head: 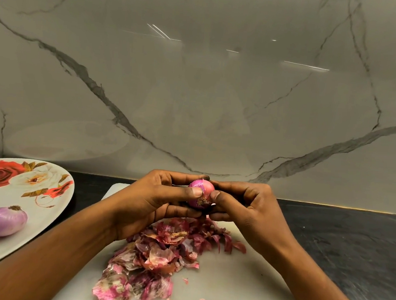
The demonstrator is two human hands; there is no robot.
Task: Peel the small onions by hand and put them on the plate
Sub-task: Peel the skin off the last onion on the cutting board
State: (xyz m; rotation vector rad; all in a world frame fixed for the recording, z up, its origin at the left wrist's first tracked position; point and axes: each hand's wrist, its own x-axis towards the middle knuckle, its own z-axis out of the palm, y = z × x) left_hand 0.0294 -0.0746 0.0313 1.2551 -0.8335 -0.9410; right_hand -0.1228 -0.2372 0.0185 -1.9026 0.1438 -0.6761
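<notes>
"Pink papery peels (160, 260) are heaped on the white cutting board (241, 283) closest to us. Which step is this?"

"Peeling, by my reading. Just above the heap, both hands close round one small onion (200, 192), held in the air. The left hand (150, 200) grips it with the thumb across the front. The right hand (247, 208) pinches at its root end, thumb beside the rootlets."

"Is it bare yet?"

"Some glossy pink skin looks still on, though I can't tell how much. The next move calls for a nail under the skin's edge near the root and a pull, without bruising the flesh."

"And then?"

"Over to the flowered plate (45, 209) at the left, where one peeled onion (4, 221) already lies. Beyond are the dark counter (339, 232) and the marble wall (197, 90)."
</notes>
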